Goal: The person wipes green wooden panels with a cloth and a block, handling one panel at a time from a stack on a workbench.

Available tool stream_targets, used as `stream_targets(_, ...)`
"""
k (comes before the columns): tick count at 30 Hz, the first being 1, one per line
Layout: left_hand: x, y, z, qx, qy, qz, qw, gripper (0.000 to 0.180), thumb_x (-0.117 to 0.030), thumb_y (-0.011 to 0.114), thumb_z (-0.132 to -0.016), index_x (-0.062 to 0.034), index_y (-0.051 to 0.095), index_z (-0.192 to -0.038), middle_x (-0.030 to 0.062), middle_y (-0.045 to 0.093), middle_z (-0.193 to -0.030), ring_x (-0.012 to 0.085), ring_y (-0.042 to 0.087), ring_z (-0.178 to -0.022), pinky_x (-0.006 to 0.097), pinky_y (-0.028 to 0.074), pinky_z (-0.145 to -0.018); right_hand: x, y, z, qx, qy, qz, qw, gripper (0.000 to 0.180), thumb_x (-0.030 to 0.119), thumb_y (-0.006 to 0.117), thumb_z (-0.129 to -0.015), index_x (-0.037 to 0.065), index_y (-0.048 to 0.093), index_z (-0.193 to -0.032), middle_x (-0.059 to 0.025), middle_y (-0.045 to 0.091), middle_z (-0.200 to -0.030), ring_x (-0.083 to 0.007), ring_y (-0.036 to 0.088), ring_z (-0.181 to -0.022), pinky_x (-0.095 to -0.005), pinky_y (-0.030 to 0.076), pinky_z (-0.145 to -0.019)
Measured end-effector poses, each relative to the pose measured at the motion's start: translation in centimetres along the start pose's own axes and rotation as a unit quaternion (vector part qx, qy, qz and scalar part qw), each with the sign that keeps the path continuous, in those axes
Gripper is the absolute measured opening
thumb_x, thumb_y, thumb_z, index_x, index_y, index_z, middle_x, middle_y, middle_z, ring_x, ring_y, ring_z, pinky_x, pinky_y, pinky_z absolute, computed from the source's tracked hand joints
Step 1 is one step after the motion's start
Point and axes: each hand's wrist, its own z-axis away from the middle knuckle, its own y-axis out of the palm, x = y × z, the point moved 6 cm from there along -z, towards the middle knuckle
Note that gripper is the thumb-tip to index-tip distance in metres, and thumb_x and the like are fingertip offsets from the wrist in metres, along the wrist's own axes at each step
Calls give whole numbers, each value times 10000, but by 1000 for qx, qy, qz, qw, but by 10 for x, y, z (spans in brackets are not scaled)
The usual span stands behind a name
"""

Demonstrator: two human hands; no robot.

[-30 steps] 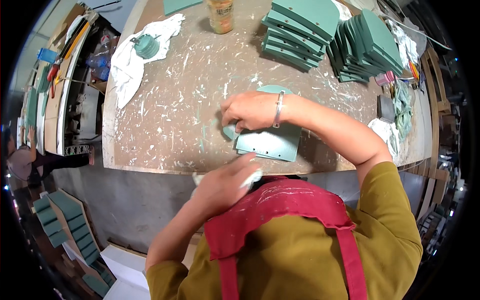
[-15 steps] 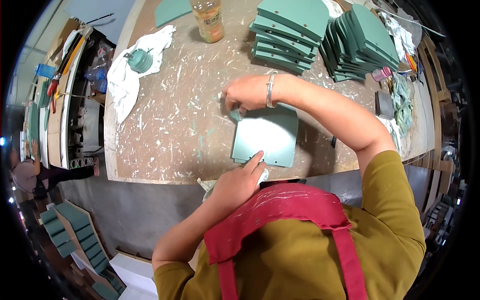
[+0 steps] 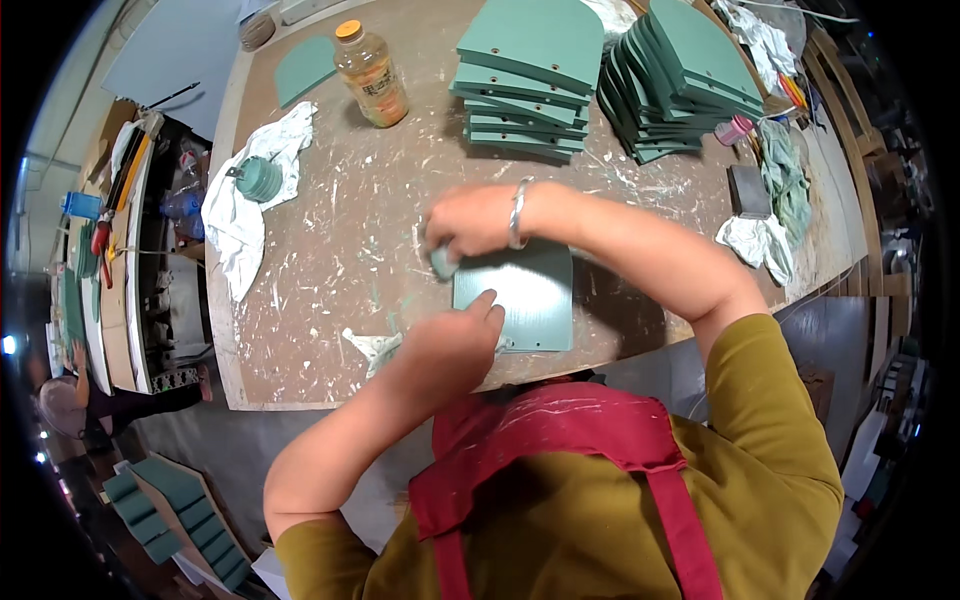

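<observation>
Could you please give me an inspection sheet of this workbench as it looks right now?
Surface: brown workbench, heavily smeared with pale paint streaks.
Job's things: green panel lying flat at the near edge; a small pad at its far left corner.
Clutter: two stacks of green panels, orange-capped bottle, white rag with a green round tool on it, more rags, dark block.
Hands: left hand presses on the panel's near left part; right hand grips the pad.
Cables: nothing seen.
Surroundings: tool shelf to the left; green pieces on the floor.
</observation>
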Motion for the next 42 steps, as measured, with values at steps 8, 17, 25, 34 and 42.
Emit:
stream_targets(8, 3, 10, -10, -34, 20, -118, 992, 430, -124, 623, -794, 30, 593, -1195, 244, 589, -1334, 270, 688, -647, 375, 532, -537, -9, -9, 6, 4, 60, 27, 998, 257, 155, 713, -775, 30, 735, -998, -221, 696, -907, -403, 663, -915, -461, 518, -823)
stream_targets(17, 12, 11, -18, 28, -28, 14, 999, 489, -158, 645, -810, 32, 564, -1254, 262, 521, -1401, 385, 692, -860, 454, 572, -768, -73, -23, 77, -165, 202, -42, 964, 247, 224, 725, -828, 24, 747, -972, -198, 721, -902, -352, 691, -900, -430, 530, -827)
stream_targets(25, 13, 14, -17, 34, -49, 34, 998, 513, -191, 627, -835, 9, 555, -1303, 230, 491, -1449, 379, 683, -946, 460, 557, -839, -86, 3, 157, -265, 327, -131, 898, 298, 250, 700, -833, 44, 753, -1041, -211, 722, -998, -344, 696, -926, -409, 530, -862)
stream_targets(34, 11, 18, -19, 80, -87, 1, 993, 507, -231, 626, -873, -41, 545, -1336, 204, 445, -1496, 376, 662, -1046, 453, 550, -896, -61, 19, 149, -381, 339, -105, 854, 309, 277, 688, -850, 4, 731, -989, -247, 687, -984, -416, 640, -994, -455, 502, -892)
stream_targets(42, 15, 18, -20, 60, -45, -5, 997, 520, -211, 643, -849, -50, 549, -1334, 205, 468, -1478, 401, 669, -1018, 453, 559, -891, -22, 91, 208, -515, 414, -168, 732, 318, 270, 695, -866, -24, 689, -986, -221, 634, -1002, -413, 617, -931, -455, 492, -828)
